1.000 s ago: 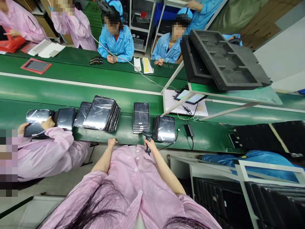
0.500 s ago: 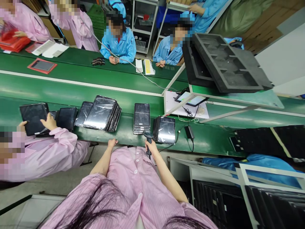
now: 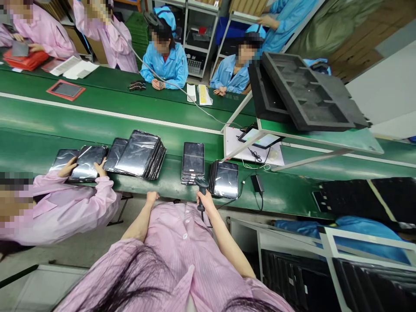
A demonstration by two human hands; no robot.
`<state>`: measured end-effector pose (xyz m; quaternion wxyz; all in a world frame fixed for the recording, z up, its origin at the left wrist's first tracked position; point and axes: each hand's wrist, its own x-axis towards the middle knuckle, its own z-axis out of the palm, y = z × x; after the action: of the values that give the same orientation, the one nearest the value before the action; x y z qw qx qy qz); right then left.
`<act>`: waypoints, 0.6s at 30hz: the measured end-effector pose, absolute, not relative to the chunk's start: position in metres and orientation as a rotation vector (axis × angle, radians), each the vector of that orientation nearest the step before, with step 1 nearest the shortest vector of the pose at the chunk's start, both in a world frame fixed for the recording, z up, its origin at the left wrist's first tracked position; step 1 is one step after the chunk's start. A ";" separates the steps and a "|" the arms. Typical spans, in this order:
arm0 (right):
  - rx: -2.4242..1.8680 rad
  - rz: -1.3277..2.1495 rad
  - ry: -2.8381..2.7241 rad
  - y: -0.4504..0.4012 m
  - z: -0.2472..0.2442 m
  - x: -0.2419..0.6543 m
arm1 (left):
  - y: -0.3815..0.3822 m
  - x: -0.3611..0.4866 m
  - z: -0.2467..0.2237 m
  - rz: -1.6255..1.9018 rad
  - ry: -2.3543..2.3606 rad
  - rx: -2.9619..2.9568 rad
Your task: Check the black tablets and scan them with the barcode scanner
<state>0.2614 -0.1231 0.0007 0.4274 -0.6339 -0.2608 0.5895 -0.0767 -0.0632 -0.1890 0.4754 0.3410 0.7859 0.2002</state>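
Your left hand rests curled and empty on the near edge of the green tabletop. Just right, the flat stack of black wrapped tablets lies there. Your right hand is clenched around the black handheld scanner, upright beside that stack.

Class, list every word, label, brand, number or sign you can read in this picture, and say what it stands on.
None can be read.
Lit tablet under the shelf: coloured screen, text too small.
White and yellow slips on the far belt: print too blurred.
White papers at far left: lines too small.
Wrapped tablets by the right hand and its scanner: no visible lettering.
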 end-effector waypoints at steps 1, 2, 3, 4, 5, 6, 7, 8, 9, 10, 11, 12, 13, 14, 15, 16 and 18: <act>-1.584 1.473 -0.651 -0.124 0.003 0.261 | -0.063 -0.076 -0.189 0.488 1.922 0.830; -1.588 1.473 -0.651 -0.124 0.005 0.261 | -0.063 -0.075 -0.189 0.487 1.922 0.829; -1.595 1.473 -0.651 -0.124 0.006 0.262 | -0.064 -0.074 -0.189 0.484 1.923 0.829; -1.603 1.472 -0.648 -0.124 0.007 0.262 | -0.064 -0.073 -0.189 0.480 1.924 0.830; -1.611 1.471 -0.645 -0.124 0.008 0.262 | -0.064 -0.072 -0.189 0.475 1.925 0.832; -1.616 1.472 -0.640 -0.124 0.008 0.263 | -0.064 -0.071 -0.188 0.471 1.927 0.834; -1.617 1.475 -0.636 -0.124 0.009 0.263 | -0.064 -0.071 -0.188 0.466 1.928 0.837; -1.616 1.478 -0.633 -0.124 0.009 0.264 | -0.064 -0.070 -0.187 0.460 1.929 0.839; -1.610 1.482 -0.634 -0.123 0.009 0.264 | -0.063 -0.070 -0.186 0.455 1.931 0.841; -1.602 1.484 -0.637 -0.122 0.010 0.264 | -0.063 -0.069 -0.185 0.449 1.932 0.842; -1.591 1.486 -0.644 -0.121 0.011 0.263 | -0.063 -0.069 -0.184 0.442 1.933 0.844; -1.581 1.485 -0.650 -0.118 0.012 0.262 | -0.062 -0.069 -0.183 0.434 1.934 0.845; -1.572 1.484 -0.657 -0.115 0.014 0.261 | -0.062 -0.069 -0.181 0.424 1.934 0.846; -1.567 1.483 -0.663 -0.112 0.017 0.260 | -0.062 -0.068 -0.180 0.415 1.932 0.848; -1.567 1.483 -0.669 -0.108 0.019 0.258 | -0.062 -0.068 -0.179 0.407 1.930 0.850; -1.570 1.483 -0.676 -0.105 0.022 0.256 | -0.062 -0.067 -0.178 0.400 1.928 0.853; -1.585 1.483 -0.688 -0.098 0.027 0.253 | -0.062 -0.065 -0.177 0.390 1.928 0.860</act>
<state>0.2527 -0.0979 0.0270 0.4189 -0.6322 -0.2744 0.5913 -0.0653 -0.0618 -0.1772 0.4770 0.3521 0.7893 0.1598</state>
